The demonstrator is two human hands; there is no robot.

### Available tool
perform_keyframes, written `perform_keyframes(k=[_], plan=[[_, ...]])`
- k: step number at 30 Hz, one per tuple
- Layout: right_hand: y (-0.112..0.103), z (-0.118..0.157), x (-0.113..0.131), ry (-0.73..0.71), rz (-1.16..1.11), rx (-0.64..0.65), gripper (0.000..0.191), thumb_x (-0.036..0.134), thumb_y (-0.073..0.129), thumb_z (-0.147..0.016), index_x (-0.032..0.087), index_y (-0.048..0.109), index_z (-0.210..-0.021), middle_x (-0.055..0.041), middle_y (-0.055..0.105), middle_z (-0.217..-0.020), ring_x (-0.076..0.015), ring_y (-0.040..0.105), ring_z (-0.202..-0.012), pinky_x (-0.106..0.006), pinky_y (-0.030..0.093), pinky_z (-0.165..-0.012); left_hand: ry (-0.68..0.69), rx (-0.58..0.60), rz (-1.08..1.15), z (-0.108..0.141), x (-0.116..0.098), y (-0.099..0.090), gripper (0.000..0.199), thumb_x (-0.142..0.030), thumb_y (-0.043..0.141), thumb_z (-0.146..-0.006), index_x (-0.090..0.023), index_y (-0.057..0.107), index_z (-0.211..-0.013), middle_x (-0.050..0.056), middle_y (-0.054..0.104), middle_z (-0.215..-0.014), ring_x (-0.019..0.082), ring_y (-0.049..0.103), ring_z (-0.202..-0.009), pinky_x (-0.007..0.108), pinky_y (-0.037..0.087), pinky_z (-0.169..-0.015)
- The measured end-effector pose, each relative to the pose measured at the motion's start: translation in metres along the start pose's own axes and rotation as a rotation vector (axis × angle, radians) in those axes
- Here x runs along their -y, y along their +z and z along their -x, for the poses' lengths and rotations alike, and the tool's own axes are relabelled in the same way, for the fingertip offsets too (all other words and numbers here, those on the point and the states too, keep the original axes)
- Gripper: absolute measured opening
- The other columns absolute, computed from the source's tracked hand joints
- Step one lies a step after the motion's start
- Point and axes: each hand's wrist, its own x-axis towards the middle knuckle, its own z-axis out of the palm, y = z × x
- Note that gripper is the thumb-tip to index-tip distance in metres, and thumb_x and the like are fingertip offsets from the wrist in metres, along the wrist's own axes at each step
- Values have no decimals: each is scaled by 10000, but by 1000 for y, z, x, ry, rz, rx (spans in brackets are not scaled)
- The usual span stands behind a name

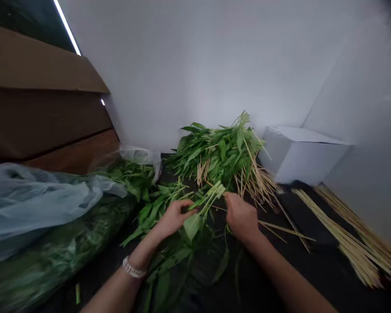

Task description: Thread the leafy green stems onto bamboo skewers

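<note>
Two hands (pixel 173 218) (pixel 243 216) flank one leafy bunch (pixel 193 224), one white box (pixel 309 158) standing beyond.

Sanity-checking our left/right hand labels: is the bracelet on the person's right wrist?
No, the bracelet circles the left wrist, while the right wrist is bare.

green leaves (pixel 191 226), paler green stems (pixel 217 190), tan sticks (pixel 358 259), white box (pixel 289 158), brown carton (pixel 39 61)
</note>
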Motion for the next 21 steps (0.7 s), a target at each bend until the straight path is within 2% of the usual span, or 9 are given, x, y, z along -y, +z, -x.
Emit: perform_keyframes(k=[2, 5, 7, 9, 11, 15, 21], plan=[[-4, -3, -7, 78, 26, -34, 275, 185, 336, -976, 156, 607, -1013, -38, 678, -787, -138, 598, -622, -250, 355, -592, -26, -140, -64, 0, 4, 1, 241, -307, 585, -841, -161, 713, -984, 43, 732, -866, 189, 656, -756, 285, 504, -726], [-11, -7, -14, 154, 37, -72, 273, 206, 340, -978, 154, 606, -1005, -35, 665, -743, -142, 582, -592, -256, 345, -575, 2, -355, -178, 0, 10, -3, 306, -188, 554, -828, -194, 671, -1111, 57, 717, -1012, 203, 655, -897, 316, 495, -829], [-16, -9, -16, 182, 29, -88, 271, 214, 339, -977, 158, 602, -1006, -36, 666, -743, -145, 579, -586, -259, 343, -569, 51, -474, -263, -1, 11, -7, 343, -138, 543, -813, -204, 660, -1129, 75, 682, -1108, 223, 620, -1026, 355, 457, -926], [-20, -11, -17, 215, 30, -106, 268, 226, 339, -977, 161, 596, -1014, -41, 673, -751, -151, 580, -580, -264, 343, -568, 73, -517, -334, -1, 10, -9, 295, -135, 565, -800, -200, 684, -1063, 87, 668, -1101, 240, 599, -1055, 381, 431, -956], [-23, -12, -18, 245, 35, -121, 266, 241, 340, -978, 160, 589, -1023, -46, 676, -745, -157, 583, -578, -266, 345, -568, 71, -443, -345, -1, 8, -9, 214, -150, 577, -803, -197, 704, -970, 77, 685, -1000, 227, 619, -968, 360, 449, -900], [-24, -13, -19, 243, 26, -147, 255, 248, 347, -978, 157, 582, -1022, -51, 680, -753, -159, 599, -598, -262, 360, -581, 89, -140, -272, 1, 2, -8, 140, -172, 571, -805, -191, 704, -845, 39, 696, -858, 180, 627, -826, 279, 454, -777], [-23, -13, -14, 205, 6, -123, 249, 220, 349, -980, 158, 588, -1005, -42, 670, -751, -152, 593, -602, -257, 353, -583, -34, 29, -240, 8, -4, -26, 221, -138, 516, -723, -181, 702, -835, -1, 643, -725, 131, 541, -614, 222, 375, -570]])
